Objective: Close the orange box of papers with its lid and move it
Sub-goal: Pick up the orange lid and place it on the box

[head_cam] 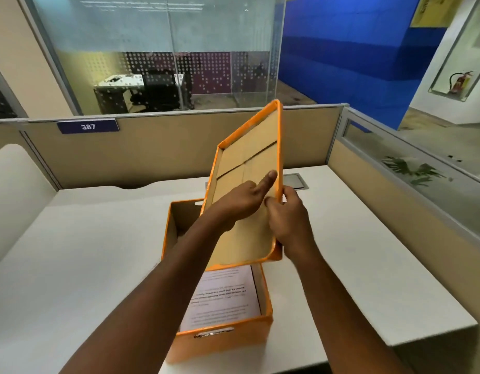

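The long white table [98, 265] carries the open orange cardboard box [222, 344] near its front edge, a printed sheet of white papers [225, 295] showing inside. The orange-rimmed brown cardboard lid [247, 163] is tilted above it, underside toward the camera — apparently for lining up. The right hand [290, 220] pinches its right rim; the left hand [241, 201] lies flat on the underside, fingers extended — steadying, not gripping.

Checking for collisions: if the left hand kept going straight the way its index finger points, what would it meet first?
Probably the lid itself. The left hand lies against the lid's brown inner face, index finger pointing up and right toward the orange right rim, next to the right hand. Depth is unclear; it might slide along the face.
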Available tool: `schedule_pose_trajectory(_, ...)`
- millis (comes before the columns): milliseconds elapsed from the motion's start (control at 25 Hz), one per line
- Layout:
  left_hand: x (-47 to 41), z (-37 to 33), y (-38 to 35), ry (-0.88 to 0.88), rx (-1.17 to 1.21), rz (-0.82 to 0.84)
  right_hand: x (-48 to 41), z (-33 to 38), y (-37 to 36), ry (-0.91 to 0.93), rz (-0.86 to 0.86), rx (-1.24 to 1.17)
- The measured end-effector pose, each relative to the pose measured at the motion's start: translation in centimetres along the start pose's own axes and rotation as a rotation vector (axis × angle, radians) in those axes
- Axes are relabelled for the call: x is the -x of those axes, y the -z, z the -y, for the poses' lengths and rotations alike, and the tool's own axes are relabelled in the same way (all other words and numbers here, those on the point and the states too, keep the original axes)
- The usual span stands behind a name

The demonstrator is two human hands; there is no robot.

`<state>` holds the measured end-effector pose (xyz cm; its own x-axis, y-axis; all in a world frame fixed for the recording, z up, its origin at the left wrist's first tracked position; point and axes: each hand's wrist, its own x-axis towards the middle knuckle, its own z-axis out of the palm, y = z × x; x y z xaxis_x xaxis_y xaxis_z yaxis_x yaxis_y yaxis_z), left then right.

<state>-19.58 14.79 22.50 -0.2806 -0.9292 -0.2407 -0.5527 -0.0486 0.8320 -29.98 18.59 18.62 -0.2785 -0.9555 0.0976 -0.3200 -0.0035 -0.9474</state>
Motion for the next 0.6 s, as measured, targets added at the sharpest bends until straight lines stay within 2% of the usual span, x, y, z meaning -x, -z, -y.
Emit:
schedule_pose_trajectory(80,0.3,-1.6,-0.2,-0.010,0.116,-0.010,0.5,0.7,0.3,0.126,0.002,0.013)
schedule_pose_trajectory(200,1.4,-2.8,0.7,-0.032,0.217,-0.115,1.0,1.9,0.9,0.259,0.068,0.001)
schedule_pose_trajectory(360,2.6,-3.4,2.6,-0.121,0.410,-0.230,0.7,2.3,1.6,0.374,0.394,-0.228)
schedule_pose_trajectory(480,2.9,-2.5,3.1,-0.111,0.503,-0.341,-0.1,1.5,1.7,0.400,0.566,-0.230)
schedule_pose_trajectory(560,3.5,-1.3,4.1,-0.035,0.567,-0.369,-0.6,0.4,1.6,0.335,0.555,-0.298)
schedule_pose_trajectory(600,3.9,-0.4,4.7,0.001,0.578,-0.363,-1.0,-0.3,1.6,0.297,0.448,-0.313)
